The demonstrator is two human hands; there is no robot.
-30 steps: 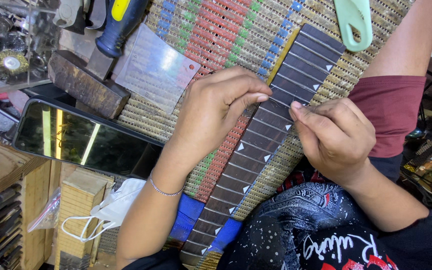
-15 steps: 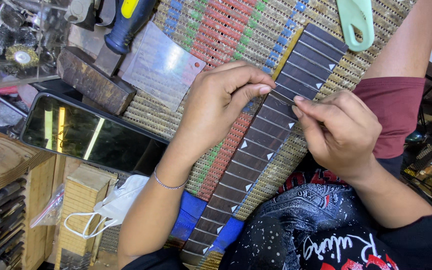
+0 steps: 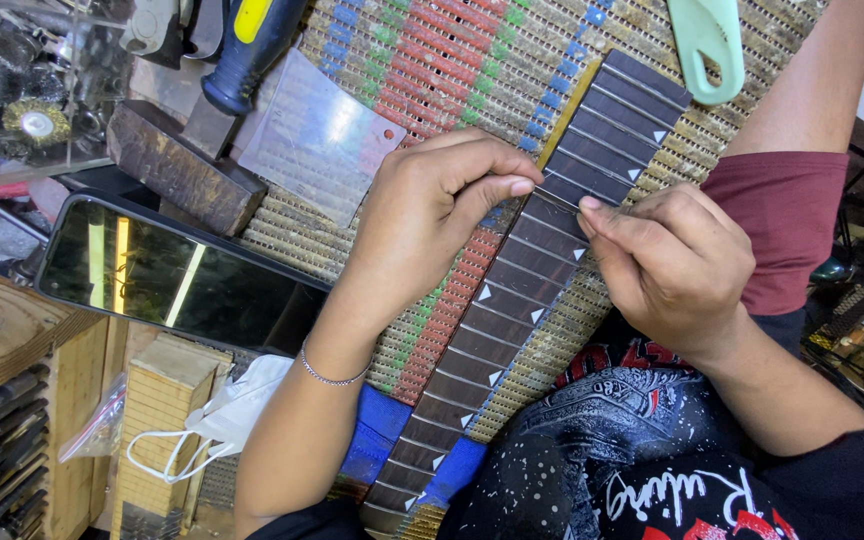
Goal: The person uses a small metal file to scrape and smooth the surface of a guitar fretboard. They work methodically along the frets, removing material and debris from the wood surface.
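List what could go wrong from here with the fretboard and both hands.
1. The left hand and right hand pinch at one fret slot from opposite edges; a slip could nick a fingertip or scratch the dark fretboard.
2. The fretboard lies loose and diagonal on the woven mat, partly over the lap, so pressure may tip or shift it.
3. The phone and hammer crowd the left elbow's side and could get knocked.

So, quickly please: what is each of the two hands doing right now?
Left hand: fingers curled, fingertips pressing on the dark fretboard; it grips nothing.
Right hand: fingers pinched together at the fretboard's edge; whether they hold something cannot be told.
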